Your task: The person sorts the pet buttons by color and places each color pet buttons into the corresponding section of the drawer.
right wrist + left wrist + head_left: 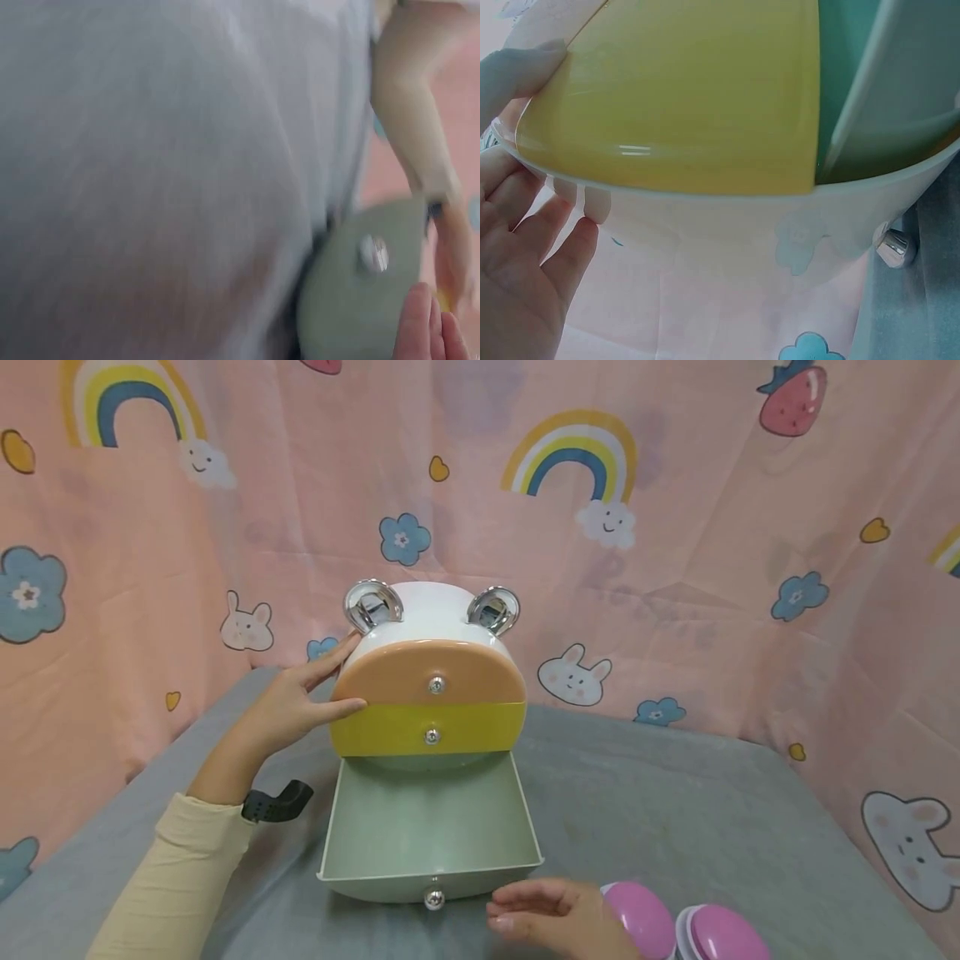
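Note:
A small cabinet with a white rounded shell point(435, 610), silver ears and three drawers stands upright. Its top drawer point(390, 672) is orange and its middle drawer point(390, 727) yellow, both closed. The pale green bottom drawer point(431, 827) is pulled out, with nothing inside. At the cabinet's left side, my left hand point(300, 697) lays its thumb on the front by the orange-yellow seam. Its other fingers, spread, touch the white side in the left wrist view. My right hand point(562, 914), fingers extended together, is near the green drawer's front right corner, holding nothing.
Two pink domed objects with white rims point(641, 918) point(723, 935) sit beside my right hand. Grey cloth point(675, 810) covers the table. Behind it hangs a pink curtain point(480, 527) printed with rainbows and rabbits. A silver knob point(434, 899) sticks out from the green drawer.

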`<action>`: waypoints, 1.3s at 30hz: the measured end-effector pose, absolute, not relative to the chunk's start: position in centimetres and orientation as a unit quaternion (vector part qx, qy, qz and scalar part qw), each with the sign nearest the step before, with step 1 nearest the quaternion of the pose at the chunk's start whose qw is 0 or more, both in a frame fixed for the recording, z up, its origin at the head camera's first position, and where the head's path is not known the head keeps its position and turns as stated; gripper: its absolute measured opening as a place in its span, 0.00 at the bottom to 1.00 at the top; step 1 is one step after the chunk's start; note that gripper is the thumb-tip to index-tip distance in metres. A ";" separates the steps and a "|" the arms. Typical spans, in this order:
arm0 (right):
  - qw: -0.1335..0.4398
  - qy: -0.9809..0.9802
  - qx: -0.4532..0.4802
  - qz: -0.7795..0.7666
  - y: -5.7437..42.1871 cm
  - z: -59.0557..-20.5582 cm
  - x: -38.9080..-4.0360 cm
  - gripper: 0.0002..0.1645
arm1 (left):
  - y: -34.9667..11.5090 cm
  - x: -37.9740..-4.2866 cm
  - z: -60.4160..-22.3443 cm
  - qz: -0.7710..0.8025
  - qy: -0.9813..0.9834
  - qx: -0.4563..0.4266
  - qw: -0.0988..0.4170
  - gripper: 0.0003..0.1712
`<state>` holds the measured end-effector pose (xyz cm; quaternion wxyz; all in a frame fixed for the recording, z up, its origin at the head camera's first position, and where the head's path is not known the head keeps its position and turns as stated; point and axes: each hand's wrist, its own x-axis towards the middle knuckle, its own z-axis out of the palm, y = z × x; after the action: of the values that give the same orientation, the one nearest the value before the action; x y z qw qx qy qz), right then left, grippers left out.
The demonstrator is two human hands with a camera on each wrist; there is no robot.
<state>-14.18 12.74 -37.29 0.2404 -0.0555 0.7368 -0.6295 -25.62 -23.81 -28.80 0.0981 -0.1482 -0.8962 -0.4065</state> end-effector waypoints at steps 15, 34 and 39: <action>0.064 0.805 0.126 -0.576 19.5 -38.1 -15.0 0.40 | -24.0 -25.6 -28.8 -0.409 -0.895 -0.140 0.108 0.48; 0.152 0.832 0.150 -0.513 23.6 -39.8 -16.5 0.62 | -24.0 -25.7 -29.2 -0.398 -0.901 -0.138 0.100 0.48; 0.164 0.825 0.128 -0.526 24.4 -40.3 -16.5 0.58 | -23.9 -25.7 -29.2 -0.399 -0.900 -0.143 0.104 0.48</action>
<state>-16.52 24.37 -40.31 0.1640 0.1282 0.8248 -0.5257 -25.70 -23.87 -29.19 0.1043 -0.1426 -0.8998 -0.3989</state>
